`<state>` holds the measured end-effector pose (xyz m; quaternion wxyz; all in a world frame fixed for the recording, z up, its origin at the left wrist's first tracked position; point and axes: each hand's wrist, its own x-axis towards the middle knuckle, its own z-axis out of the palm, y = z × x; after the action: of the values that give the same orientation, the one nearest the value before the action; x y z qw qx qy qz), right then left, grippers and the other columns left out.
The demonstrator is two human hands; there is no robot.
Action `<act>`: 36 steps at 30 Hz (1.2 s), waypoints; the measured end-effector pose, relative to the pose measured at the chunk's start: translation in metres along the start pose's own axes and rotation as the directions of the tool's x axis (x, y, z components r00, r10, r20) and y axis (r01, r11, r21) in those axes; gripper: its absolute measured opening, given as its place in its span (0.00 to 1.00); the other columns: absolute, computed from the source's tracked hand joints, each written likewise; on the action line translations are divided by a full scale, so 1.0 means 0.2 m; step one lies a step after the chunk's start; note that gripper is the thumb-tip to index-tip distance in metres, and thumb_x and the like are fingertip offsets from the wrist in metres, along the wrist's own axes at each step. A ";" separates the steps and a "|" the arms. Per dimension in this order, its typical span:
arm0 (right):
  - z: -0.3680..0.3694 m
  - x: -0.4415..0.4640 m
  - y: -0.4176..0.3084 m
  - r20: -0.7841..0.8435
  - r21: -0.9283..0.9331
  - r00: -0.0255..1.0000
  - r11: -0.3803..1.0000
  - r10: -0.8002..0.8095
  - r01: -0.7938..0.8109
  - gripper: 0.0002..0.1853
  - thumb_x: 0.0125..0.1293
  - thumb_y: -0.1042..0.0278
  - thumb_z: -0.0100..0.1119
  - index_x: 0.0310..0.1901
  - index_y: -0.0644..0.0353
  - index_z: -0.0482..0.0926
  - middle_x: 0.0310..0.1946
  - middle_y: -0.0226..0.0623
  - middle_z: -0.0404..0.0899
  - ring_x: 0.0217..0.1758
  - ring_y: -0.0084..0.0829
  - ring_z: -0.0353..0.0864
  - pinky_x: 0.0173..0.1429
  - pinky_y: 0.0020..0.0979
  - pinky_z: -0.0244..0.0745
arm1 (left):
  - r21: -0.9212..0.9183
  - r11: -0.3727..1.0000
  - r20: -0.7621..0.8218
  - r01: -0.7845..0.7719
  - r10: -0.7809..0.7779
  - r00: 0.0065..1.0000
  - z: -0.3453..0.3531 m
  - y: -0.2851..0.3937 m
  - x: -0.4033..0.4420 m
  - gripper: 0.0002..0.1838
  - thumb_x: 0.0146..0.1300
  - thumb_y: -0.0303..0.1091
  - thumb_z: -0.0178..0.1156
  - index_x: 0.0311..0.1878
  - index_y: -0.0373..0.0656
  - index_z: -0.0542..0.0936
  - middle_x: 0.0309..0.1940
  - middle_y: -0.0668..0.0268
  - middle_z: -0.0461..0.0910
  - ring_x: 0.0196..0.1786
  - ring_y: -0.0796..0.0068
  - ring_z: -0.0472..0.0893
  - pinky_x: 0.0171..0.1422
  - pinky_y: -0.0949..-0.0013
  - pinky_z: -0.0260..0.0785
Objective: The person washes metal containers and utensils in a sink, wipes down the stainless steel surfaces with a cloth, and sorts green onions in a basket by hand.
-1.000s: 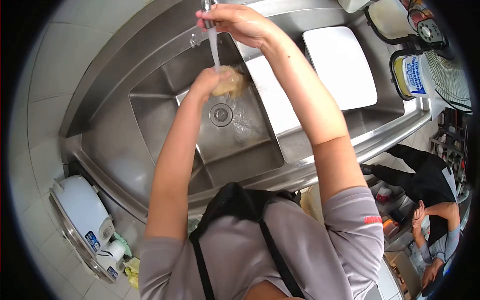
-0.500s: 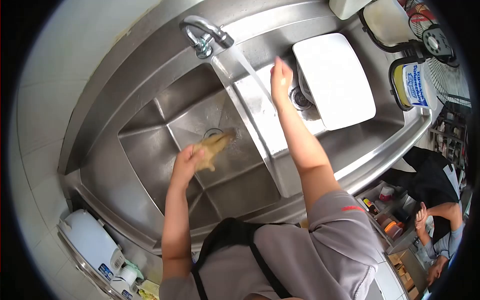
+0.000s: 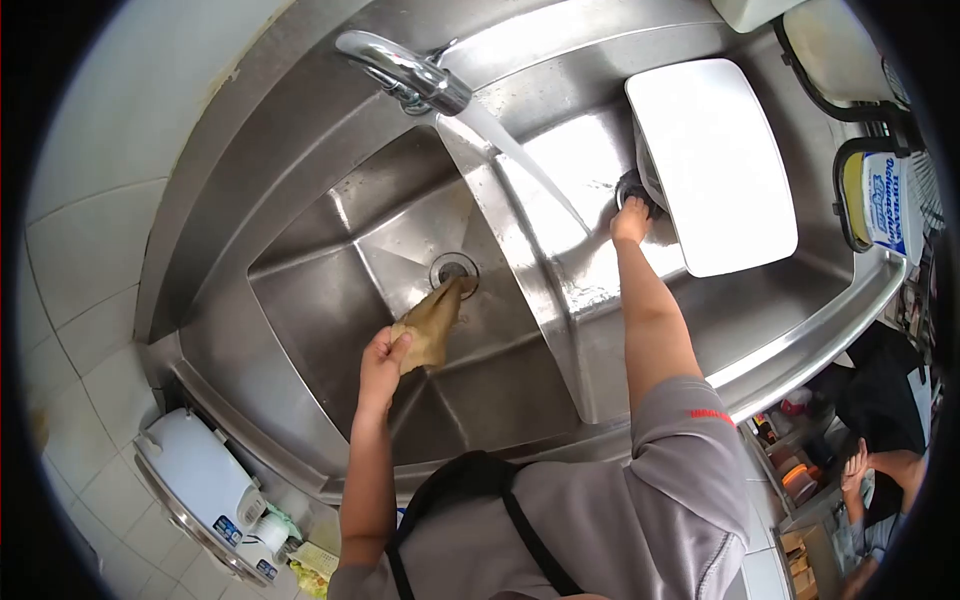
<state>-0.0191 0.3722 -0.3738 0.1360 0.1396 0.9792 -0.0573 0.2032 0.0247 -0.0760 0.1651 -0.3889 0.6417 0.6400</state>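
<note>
My left hand (image 3: 383,362) grips a wet tan cloth (image 3: 430,330), which hangs over the left sink basin (image 3: 320,290) close to its drain (image 3: 453,272). In the right basin (image 3: 620,340) my right hand (image 3: 632,220) reaches down to the dark drain (image 3: 632,190), its fingertips on or just above it. Whether those fingers hold anything is hidden. Water runs from the chrome faucet (image 3: 420,80) into the right basin, left of my right hand. A white rectangular lid or tub (image 3: 715,165) stands beside that hand.
A labelled tub (image 3: 885,205) in a black rack and a pale container (image 3: 835,50) are at the upper right. A white-blue appliance (image 3: 200,470) stands lower left. Another person's hands (image 3: 855,470) show at the lower right. The metal divider (image 3: 520,270) separates the basins.
The faucet was let go and its stream now falls into the right basin. My right hand moved right and down to the drain there. My left hand drew the cloth out of the stream, toward me.
</note>
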 end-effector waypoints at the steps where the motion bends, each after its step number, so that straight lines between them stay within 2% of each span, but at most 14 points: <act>1: -0.02 -0.01 0.01 -0.040 0.010 0.999 1.000 -0.010 0.011 0.16 0.50 0.66 0.57 0.41 0.59 0.69 0.47 0.38 0.67 0.53 0.38 0.66 0.55 0.44 0.62 | -0.009 1.000 0.006 -0.010 0.010 1.000 0.02 0.01 0.01 0.08 0.64 0.29 0.50 0.41 0.37 0.74 0.35 0.68 0.77 0.36 0.83 0.75 0.43 0.77 0.66; 6: -0.09 -0.01 0.01 -0.345 0.258 0.938 0.964 0.031 0.063 0.14 0.51 0.70 0.53 0.41 0.60 0.69 0.41 0.42 0.70 0.47 0.43 0.68 0.50 0.42 0.66 | 0.006 1.000 0.001 -0.026 0.026 1.000 0.08 0.05 0.03 0.09 0.64 0.29 0.49 0.43 0.36 0.73 0.36 0.66 0.77 0.37 0.82 0.75 0.45 0.76 0.67; 7: -0.12 -0.02 0.00 -0.337 0.375 0.938 0.926 0.087 0.049 0.11 0.52 0.73 0.50 0.39 0.62 0.71 0.41 0.43 0.70 0.48 0.47 0.67 0.50 0.42 0.65 | 0.012 1.000 0.009 -0.026 0.026 1.000 0.08 0.04 0.02 0.09 0.64 0.29 0.49 0.44 0.35 0.73 0.36 0.66 0.77 0.38 0.81 0.76 0.45 0.76 0.67; 10: -0.05 0.01 0.05 -0.374 0.318 0.918 0.948 0.129 -0.004 0.10 0.54 0.75 0.48 0.37 0.64 0.74 0.40 0.48 0.73 0.46 0.49 0.70 0.50 0.42 0.66 | -0.016 1.000 0.006 -0.022 0.022 1.000 0.10 0.05 0.01 0.10 0.64 0.29 0.49 0.44 0.34 0.72 0.37 0.65 0.77 0.38 0.80 0.76 0.45 0.76 0.67; 13: -0.23 -0.01 0.01 -0.226 0.628 0.920 0.770 0.322 -0.115 0.10 0.55 0.75 0.47 0.36 0.65 0.76 0.38 0.52 0.75 0.43 0.51 0.73 0.48 0.42 0.67 | -0.002 0.999 -0.003 -0.032 0.032 0.999 0.08 0.02 0.00 0.10 0.63 0.29 0.50 0.44 0.34 0.72 0.37 0.66 0.77 0.38 0.81 0.75 0.45 0.77 0.67; 16: -0.21 -0.01 0.03 -0.285 0.511 0.909 0.850 0.304 -0.124 0.11 0.56 0.73 0.48 0.39 0.63 0.76 0.36 0.54 0.76 0.39 0.51 0.75 0.46 0.43 0.68 | 0.002 0.998 -0.008 -0.055 0.055 0.998 0.06 0.00 0.00 0.09 0.64 0.31 0.50 0.42 0.37 0.74 0.35 0.69 0.78 0.37 0.83 0.75 0.44 0.78 0.66; 20: -0.22 -0.01 0.07 -0.245 0.281 0.969 0.957 0.000 0.072 0.13 0.54 0.74 0.47 0.41 0.60 0.76 0.38 0.52 0.76 0.41 0.50 0.75 0.46 0.41 0.71 | 0.009 0.999 -0.010 -0.036 0.036 0.999 0.06 0.01 -0.03 0.10 0.64 0.32 0.50 0.44 0.37 0.74 0.36 0.68 0.78 0.38 0.83 0.75 0.45 0.77 0.66; 21: -0.22 0.02 0.08 -0.143 0.356 0.976 0.929 0.162 -0.102 0.15 0.52 0.77 0.46 0.42 0.60 0.75 0.39 0.51 0.76 0.42 0.49 0.76 0.46 0.41 0.71 | -0.006 0.999 -0.007 -0.035 0.035 0.999 0.06 0.01 -0.03 0.10 0.64 0.32 0.50 0.44 0.37 0.74 0.36 0.68 0.78 0.38 0.83 0.75 0.46 0.77 0.66; 24: -0.22 0.06 0.09 -0.127 0.182 0.987 0.976 -0.094 0.117 0.14 0.54 0.75 0.45 0.42 0.61 0.76 0.39 0.51 0.77 0.41 0.49 0.77 0.46 0.42 0.72 | 0.009 0.998 -0.015 -0.054 0.054 0.998 0.05 -0.01 -0.02 0.11 0.64 0.32 0.50 0.45 0.37 0.74 0.37 0.68 0.78 0.38 0.82 0.75 0.46 0.77 0.66; 29: -0.25 0.09 0.07 0.096 0.018 0.985 0.990 -0.141 0.140 0.12 0.56 0.70 0.45 0.37 0.66 0.76 0.35 0.51 0.77 0.40 0.47 0.78 0.46 0.42 0.72 | -0.043 0.998 0.001 -0.056 0.056 0.998 0.07 0.01 -0.02 0.11 0.63 0.30 0.51 0.46 0.35 0.73 0.37 0.67 0.77 0.38 0.82 0.75 0.45 0.77 0.66; 32: -0.33 0.03 0.00 -0.246 0.185 0.946 0.948 -0.212 0.260 0.13 0.55 0.67 0.46 0.33 0.68 0.77 0.32 0.53 0.77 0.38 0.48 0.78 0.45 0.41 0.72 | -0.032 0.997 0.005 -0.066 0.066 0.998 0.08 0.03 -0.03 0.11 0.63 0.30 0.50 0.46 0.35 0.73 0.37 0.67 0.77 0.38 0.82 0.75 0.45 0.77 0.66; 34: -0.38 -0.02 -0.09 -0.101 0.248 0.956 0.924 -0.274 0.291 0.15 0.53 0.64 0.48 0.31 0.69 0.77 0.30 0.57 0.76 0.37 0.50 0.77 0.44 0.42 0.72 | -0.067 0.995 0.021 -0.075 0.077 0.997 0.08 0.02 -0.02 0.11 0.63 0.30 0.50 0.46 0.35 0.73 0.38 0.67 0.77 0.39 0.82 0.75 0.45 0.77 0.66; 35: -0.37 -0.03 -0.15 0.155 0.262 0.945 0.934 -0.289 0.243 0.16 0.52 0.64 0.48 0.33 0.69 0.77 0.30 0.57 0.76 0.36 0.51 0.77 0.44 0.42 0.72 | -0.059 0.995 0.025 -0.075 0.076 0.997 0.09 0.02 -0.03 0.11 0.63 0.30 0.50 0.46 0.35 0.73 0.37 0.67 0.77 0.39 0.82 0.75 0.45 0.77 0.66; 36: -0.37 -0.07 -0.19 0.238 0.356 0.932 0.917 -0.275 0.180 0.18 0.49 0.60 0.48 0.32 0.67 0.79 0.33 0.56 0.77 0.42 0.48 0.77 0.50 0.38 0.71 | -0.050 0.996 0.027 -0.080 0.081 0.996 0.10 0.03 -0.04 0.11 0.63 0.30 0.50 0.46 0.35 0.73 0.37 0.67 0.77 0.39 0.82 0.75 0.45 0.77 0.66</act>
<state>-0.0351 0.3423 -0.2961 0.2416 0.0348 0.9358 -0.2543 0.1980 0.0448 -0.0687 0.1387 -0.3575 0.6385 0.6673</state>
